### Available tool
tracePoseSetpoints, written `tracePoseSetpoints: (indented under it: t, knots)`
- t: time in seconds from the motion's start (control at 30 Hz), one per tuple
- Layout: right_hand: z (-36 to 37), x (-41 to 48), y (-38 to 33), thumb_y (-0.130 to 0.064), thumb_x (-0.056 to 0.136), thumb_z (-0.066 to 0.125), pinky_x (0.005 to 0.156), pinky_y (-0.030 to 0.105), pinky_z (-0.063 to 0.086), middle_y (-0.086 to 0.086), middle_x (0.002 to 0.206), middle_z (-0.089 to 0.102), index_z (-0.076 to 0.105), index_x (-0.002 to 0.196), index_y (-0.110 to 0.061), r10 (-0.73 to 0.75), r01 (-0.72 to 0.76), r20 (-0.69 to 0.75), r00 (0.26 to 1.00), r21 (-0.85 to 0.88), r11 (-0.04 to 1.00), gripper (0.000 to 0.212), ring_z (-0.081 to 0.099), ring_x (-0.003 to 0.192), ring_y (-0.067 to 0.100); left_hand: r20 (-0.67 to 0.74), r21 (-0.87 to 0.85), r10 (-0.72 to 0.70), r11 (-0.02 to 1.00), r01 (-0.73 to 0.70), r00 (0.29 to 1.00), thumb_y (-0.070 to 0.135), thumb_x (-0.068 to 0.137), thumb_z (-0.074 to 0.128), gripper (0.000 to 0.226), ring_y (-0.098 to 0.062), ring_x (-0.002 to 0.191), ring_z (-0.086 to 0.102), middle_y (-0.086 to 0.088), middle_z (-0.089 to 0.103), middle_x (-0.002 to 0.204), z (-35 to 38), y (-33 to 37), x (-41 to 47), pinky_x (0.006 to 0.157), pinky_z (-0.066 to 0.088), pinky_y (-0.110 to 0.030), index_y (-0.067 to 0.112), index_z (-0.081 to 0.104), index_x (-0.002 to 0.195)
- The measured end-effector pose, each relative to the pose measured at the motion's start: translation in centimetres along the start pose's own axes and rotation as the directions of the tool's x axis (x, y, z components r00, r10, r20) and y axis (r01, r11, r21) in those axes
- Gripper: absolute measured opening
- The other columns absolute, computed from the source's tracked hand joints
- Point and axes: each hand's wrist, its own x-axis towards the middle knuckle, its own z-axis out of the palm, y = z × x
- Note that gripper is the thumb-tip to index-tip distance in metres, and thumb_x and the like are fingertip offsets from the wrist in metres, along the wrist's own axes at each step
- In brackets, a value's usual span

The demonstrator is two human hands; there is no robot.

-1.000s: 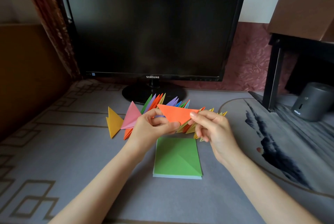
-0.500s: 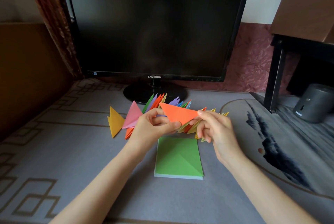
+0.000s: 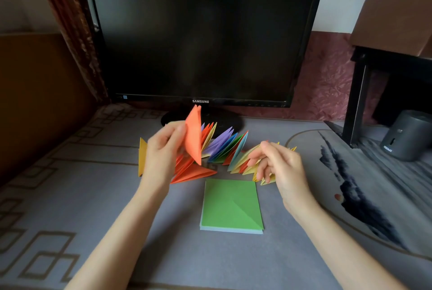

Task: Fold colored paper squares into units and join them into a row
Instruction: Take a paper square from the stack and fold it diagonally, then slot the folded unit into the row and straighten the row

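Pinching one orange unit (image 3: pixel 193 136), left hand (image 3: pixel 161 156), one green-topped stack (image 3: pixel 231 205)

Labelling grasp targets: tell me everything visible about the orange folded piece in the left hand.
The orange unit is matte paper folded into a long narrow triangle, crisp creases, layered edges showing at the top tip. It stands nearly upright, one point up before the monitor base, the other down by the row of joined units. The left hand pinches its left edge and holds it above the table. Whether its lower tip touches the row cannot be told.
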Motion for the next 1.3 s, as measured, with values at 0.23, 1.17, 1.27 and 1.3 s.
tracePoseSetpoints:
  t: [0.23, 1.17, 1.27, 1.3]
  knots:
    - [0.4, 0.0, 0.4, -0.011, 0.097, 0.043, 0.041, 0.023, 0.034, 0.007, 0.061, 0.066, 0.065, 0.070, -0.004, -0.014, 0.017, 0.060, 0.998, -0.039, 0.999, 0.036, 0.050, 0.042, 0.014, -0.232, 0.289, 0.260, 0.938, -0.189, 0.937, 0.023, 0.097, 0.043, 0.025, -0.013, 0.095, 0.054, 0.000, 0.063, 0.104, -4.9, -0.7, 2.9, 0.084, 0.039, -0.032, 0.036, 0.065, 0.099]
    - [0.2, -0.3, 2.0, -0.016, 0.091, 0.058, 0.063, 0.010, 0.038, -0.008, 0.080, 0.063, 0.070, 0.079, -0.017, -0.121, 0.231, 0.276, 0.953, -0.412, 0.881, 0.018, 0.057, 0.073, 0.003, -0.275, 0.769, 0.411, 0.637, -0.058, 0.869, 0.012, 0.090, 0.059, 0.020, -0.032, 0.113, 0.042, -0.011, 0.060, 0.111, -6.0, -4.1, 2.4, 0.093, 0.033, -0.034, 0.013, 0.066, 0.109]
    - [0.0, 0.0, 2.7, -0.025, 0.087, 0.065, 0.077, 0.010, 0.035, -0.014, 0.095, 0.055, 0.069, 0.096, -0.021, -0.132, 0.324, 0.358, 0.924, -0.554, 0.767, 0.011, 0.051, 0.089, 0.004, -0.025, 0.666, 0.462, 0.669, -0.330, 0.887, 0.006, 0.091, 0.056, 0.019, -0.018, 0.101, 0.053, 0.001, 0.061, 0.102, -4.2, -2.8, 1.9, 0.083, 0.036, -0.014, 0.015, 0.067, 0.102]
    - [0.0, 0.0, 3.0, -0.031, 0.086, 0.065, 0.086, 0.012, 0.032, -0.015, 0.101, 0.052, 0.066, 0.105, -0.023, -0.103, 0.348, 0.397, 0.912, -0.618, 0.705, 0.021, 0.047, 0.098, 0.004, 0.053, 0.629, 0.463, 0.672, -0.390, 0.885, 0.006, 0.091, 0.055, 0.018, -0.013, 0.099, 0.055, 0.004, 0.061, 0.100, -3.5, -2.6, 1.7, 0.082, 0.038, -0.014, 0.017, 0.067, 0.100]
